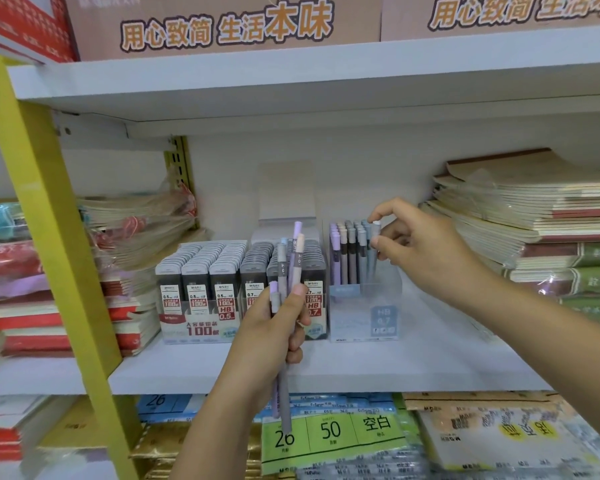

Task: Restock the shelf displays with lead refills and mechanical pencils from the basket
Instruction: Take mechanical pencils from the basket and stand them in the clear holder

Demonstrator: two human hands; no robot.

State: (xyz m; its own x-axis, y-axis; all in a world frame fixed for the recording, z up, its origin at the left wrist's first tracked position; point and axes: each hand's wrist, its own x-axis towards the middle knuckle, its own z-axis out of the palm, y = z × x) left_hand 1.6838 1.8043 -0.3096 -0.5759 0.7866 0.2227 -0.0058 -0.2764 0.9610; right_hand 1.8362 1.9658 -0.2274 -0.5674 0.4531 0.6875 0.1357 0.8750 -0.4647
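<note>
My left hand grips a bundle of several mechanical pencils, purple, grey and beige, held upright in front of the lead refill display. My right hand pinches the top of a pale blue mechanical pencil standing at the right edge of the clear pencil display box. That box holds several purple, grey and blue pencils upright in rows. The lead refill cases fill their tray in tight rows on the white shelf.
Stacks of notebooks lie to the right of the pencil box, and wrapped notebooks pile up on the left. A yellow-green upright stands at the left. Packs of paper fill the shelf below.
</note>
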